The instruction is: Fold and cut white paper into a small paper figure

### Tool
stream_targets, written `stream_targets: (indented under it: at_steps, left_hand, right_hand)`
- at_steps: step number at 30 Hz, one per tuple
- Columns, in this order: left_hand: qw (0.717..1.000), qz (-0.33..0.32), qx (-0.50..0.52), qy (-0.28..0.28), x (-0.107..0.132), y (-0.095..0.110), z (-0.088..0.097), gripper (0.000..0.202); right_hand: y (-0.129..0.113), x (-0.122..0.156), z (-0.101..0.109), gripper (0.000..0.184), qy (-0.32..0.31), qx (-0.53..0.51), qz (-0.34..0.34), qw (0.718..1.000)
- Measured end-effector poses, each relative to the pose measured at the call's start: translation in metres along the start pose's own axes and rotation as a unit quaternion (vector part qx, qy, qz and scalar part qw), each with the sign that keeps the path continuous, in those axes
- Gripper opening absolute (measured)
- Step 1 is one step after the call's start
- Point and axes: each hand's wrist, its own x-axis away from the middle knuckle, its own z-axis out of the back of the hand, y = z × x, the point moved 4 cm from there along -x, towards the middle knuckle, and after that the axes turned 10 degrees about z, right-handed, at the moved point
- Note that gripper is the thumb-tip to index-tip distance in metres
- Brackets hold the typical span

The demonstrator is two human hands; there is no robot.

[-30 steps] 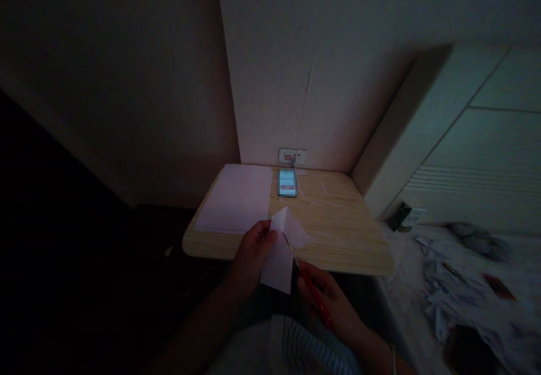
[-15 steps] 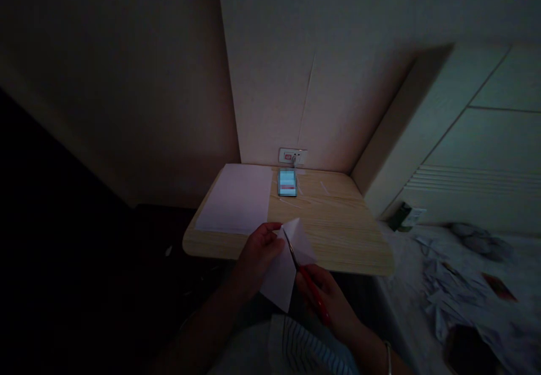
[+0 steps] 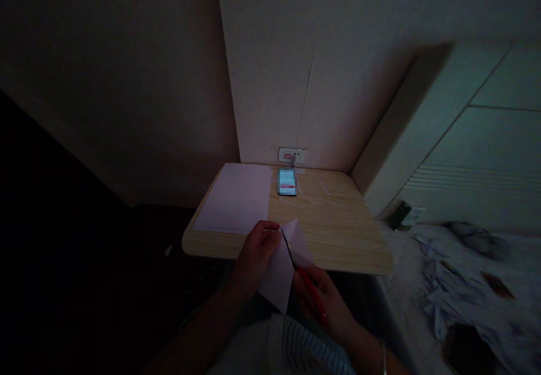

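My left hand [image 3: 256, 254] pinches a folded white paper [image 3: 282, 271] at its upper left, just above the near edge of a small wooden table [image 3: 338, 223]. My right hand [image 3: 327, 299] grips red-handled scissors [image 3: 302, 276]. Their blades run up through the paper, tips close to my left fingers. The room is dim, so the cut line itself is hard to make out.
A white sheet [image 3: 236, 197] lies on the table's left half. A lit phone [image 3: 287, 182] rests at the back under a wall socket [image 3: 291, 155]. Thin paper strips [image 3: 324, 188] lie on the tabletop. A bed [image 3: 465, 285] strewn with paper scraps is at the right.
The scissor blades have moved up through the paper toward its top edge, and the paper's upper flap has dropped lower. My left hand has stayed in place.
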Motion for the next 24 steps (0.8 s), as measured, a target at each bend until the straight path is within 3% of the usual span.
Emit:
stream_targets:
  at_steps: [16,24]
  left_hand:
    - [1.000,-0.005,0.023,-0.004,0.0004,-0.0014,-0.0010,0.031]
    - [1.000,0.007,0.018,0.000,-0.0004,-0.0014,-0.0005,0.030]
  right_hand:
    - [0.0073,0.0016,-0.0029,0.054,0.046,-0.003,-0.017,0.999]
    - [0.0093,0.0003,-0.0035,0.053,0.028,-0.007,-0.013,0.999]
